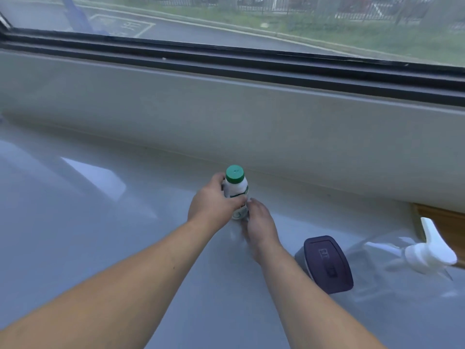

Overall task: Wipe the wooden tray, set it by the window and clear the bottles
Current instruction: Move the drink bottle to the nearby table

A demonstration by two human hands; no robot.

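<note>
Bottles remain uncleared: near the counter's right edge stand a purple-lidded bottle (327, 264) and spray bottle (425, 250); farther, left hand (214, 202) clamps the green-capped bottle (236, 191), right hand (260, 224) touching its base. Wooden tray (442, 217) sits against the window wall, apparently placed.

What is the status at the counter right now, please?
Left hand gripping green-capped bottle, upright on counter; right hand at its base. Purple-lidded container and spray bottle alongside, clear.

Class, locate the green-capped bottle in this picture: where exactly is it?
The green-capped bottle stands upright mid-frame on the pale counter below the window, held between the left hand and right hand.
</note>
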